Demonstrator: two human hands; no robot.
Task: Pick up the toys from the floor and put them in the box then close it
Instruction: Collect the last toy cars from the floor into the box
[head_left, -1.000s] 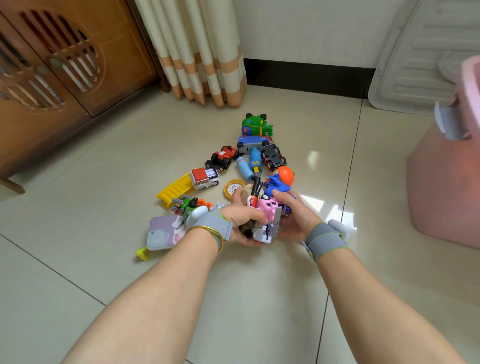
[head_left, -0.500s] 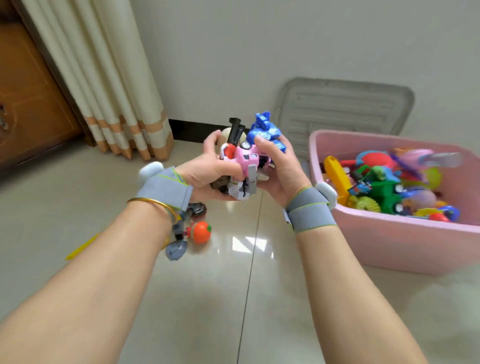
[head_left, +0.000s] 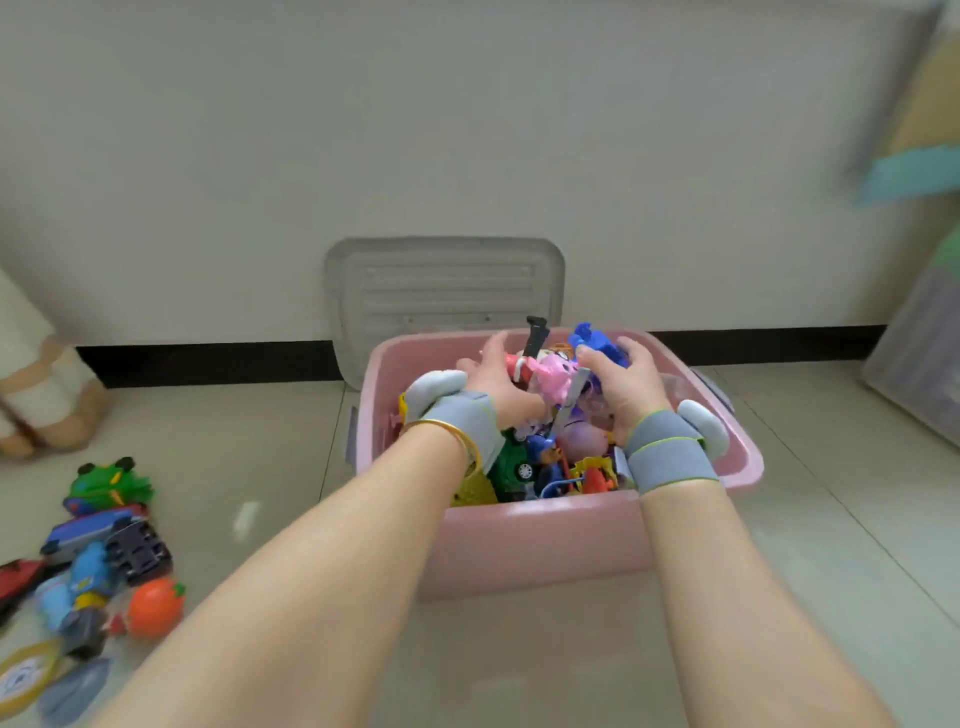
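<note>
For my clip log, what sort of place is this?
Likely a room in a home, perhaps a play corner: a pink plastic storage box full of toys, small plastic toy vehicles scattered on the glossy tiled floor, and a cream striped curtain at left.

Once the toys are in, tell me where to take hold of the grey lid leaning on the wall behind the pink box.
Take the grey lid by its two upper corners, reaching over the pink box from the front. It stands nearly upright against the wall, top edge and rounded corners free, while its lower edge is hidden behind the box, likely out of reach.
</note>
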